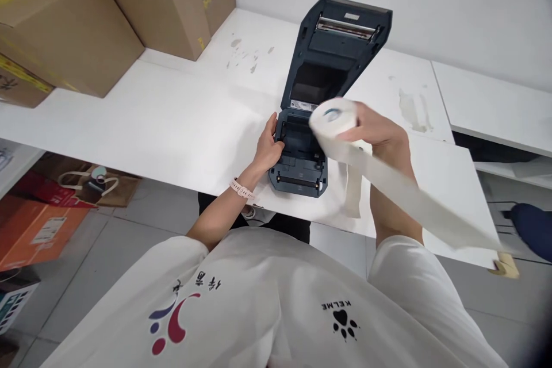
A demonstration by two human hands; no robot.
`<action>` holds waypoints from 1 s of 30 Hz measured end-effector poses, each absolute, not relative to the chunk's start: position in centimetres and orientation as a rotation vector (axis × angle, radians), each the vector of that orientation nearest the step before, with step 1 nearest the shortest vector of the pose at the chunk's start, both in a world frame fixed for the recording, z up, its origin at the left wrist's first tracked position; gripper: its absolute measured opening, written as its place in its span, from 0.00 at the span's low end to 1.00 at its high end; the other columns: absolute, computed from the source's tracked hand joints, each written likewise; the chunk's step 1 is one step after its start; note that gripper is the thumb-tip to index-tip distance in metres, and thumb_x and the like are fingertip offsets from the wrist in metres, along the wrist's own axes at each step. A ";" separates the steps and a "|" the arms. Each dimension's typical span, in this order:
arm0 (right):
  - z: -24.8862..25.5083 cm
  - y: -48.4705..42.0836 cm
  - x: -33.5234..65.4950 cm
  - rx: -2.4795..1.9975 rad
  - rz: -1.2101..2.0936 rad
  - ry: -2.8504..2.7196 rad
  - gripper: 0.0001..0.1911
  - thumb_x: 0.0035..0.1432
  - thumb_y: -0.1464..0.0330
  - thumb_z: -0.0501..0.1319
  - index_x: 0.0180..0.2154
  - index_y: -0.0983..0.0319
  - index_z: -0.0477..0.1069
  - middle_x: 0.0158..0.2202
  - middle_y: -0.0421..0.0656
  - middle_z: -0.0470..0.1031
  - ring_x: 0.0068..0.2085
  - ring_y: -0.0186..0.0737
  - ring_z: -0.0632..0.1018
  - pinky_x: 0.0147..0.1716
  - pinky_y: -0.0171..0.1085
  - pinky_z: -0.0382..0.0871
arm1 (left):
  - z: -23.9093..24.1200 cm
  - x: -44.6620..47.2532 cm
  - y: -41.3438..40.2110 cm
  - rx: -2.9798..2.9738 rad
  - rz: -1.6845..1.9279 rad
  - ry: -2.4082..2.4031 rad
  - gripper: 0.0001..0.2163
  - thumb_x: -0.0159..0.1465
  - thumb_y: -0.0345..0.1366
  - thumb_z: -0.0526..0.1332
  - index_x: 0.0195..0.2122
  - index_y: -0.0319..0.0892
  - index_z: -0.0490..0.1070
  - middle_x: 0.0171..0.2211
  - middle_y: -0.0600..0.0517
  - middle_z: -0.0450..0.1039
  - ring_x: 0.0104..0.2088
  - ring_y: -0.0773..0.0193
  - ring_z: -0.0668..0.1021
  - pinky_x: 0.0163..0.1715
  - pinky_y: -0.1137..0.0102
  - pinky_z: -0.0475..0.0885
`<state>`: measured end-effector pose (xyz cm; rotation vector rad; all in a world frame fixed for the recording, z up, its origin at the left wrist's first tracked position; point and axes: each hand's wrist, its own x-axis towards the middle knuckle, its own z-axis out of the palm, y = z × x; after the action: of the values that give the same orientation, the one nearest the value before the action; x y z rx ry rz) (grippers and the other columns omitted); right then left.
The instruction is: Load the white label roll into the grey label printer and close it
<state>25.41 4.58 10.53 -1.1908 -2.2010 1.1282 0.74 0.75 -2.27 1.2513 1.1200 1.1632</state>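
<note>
A dark blue label printer sits on the white table with its lid swung open toward the wall. My left hand rests on the printer's left edge, fingers curled over the rim of the paper bay. My right hand holds a white paper roll just above the printer's right side. A long strip of the paper trails off the roll toward the lower right, and a shorter piece hangs over the table's front edge.
Several cardboard boxes are stacked at the table's far left. Below the table on the left lie an orange box and a brown paper bag. A second white surface adjoins on the right.
</note>
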 end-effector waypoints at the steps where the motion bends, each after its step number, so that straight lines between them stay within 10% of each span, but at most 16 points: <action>1: 11.3 4.2 23.9 -1.239 1.076 -2.358 0.39 0.42 0.46 0.76 0.53 0.57 0.74 0.50 0.46 0.81 0.51 0.58 0.81 0.51 0.51 0.76 | -2.4 0.8 0.8 1.242 1.173 1.118 0.47 0.55 0.27 0.61 0.76 0.52 0.47 0.78 0.49 0.52 0.78 0.52 0.55 0.77 0.52 0.54; 9: 9.7 4.3 16.4 -1.674 0.498 -2.916 0.33 0.51 0.53 0.72 0.54 0.62 0.72 0.52 0.54 0.79 0.50 0.62 0.80 0.48 0.52 0.74 | -2.7 1.2 0.9 1.234 1.204 1.121 0.47 0.54 0.25 0.59 0.76 0.50 0.47 0.78 0.48 0.53 0.78 0.53 0.56 0.78 0.50 0.50; 17: 7.9 -4.0 18.8 -1.330 0.336 -2.551 0.32 0.72 0.55 0.57 0.71 0.59 0.61 0.71 0.55 0.65 0.71 0.63 0.67 0.67 0.60 0.65 | -1.9 1.0 0.3 1.243 1.189 1.109 0.43 0.59 0.27 0.60 0.76 0.53 0.48 0.79 0.52 0.49 0.79 0.51 0.53 0.77 0.53 0.52; 30: 2.8 -12.9 16.8 -1.440 0.061 -2.478 0.33 0.71 0.46 0.54 0.70 0.54 0.65 0.75 0.50 0.61 0.75 0.58 0.61 0.67 0.57 0.62 | -1.3 0.9 0.3 1.194 1.168 1.077 0.42 0.57 0.28 0.60 0.74 0.51 0.53 0.76 0.50 0.57 0.77 0.49 0.58 0.75 0.55 0.59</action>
<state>16.77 -12.90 2.77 -1.4399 -2.4777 0.0613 0.91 0.29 -1.30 1.1944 1.0774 1.1682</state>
